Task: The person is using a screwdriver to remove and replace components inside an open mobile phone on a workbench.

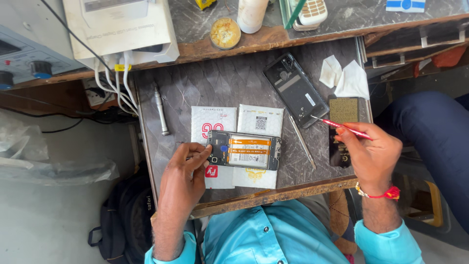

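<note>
L hand (184, 171) fingers pinched the opened phone (244, 150) at its 9 o'clock edge, on white packets (254, 120) mid-table (220, 83). R hand (369, 154), at 3 o'clock, gripped a red tool (342, 126), tip free. Best approach, probably: hold phone flat, pry lightly w/ tip

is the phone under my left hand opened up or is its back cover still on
Opened up. The phone lies with no back cover, its battery and orange-striped internals exposed. The left hand steadies its end, and a separate dark back cover lies farther up the table.
</note>
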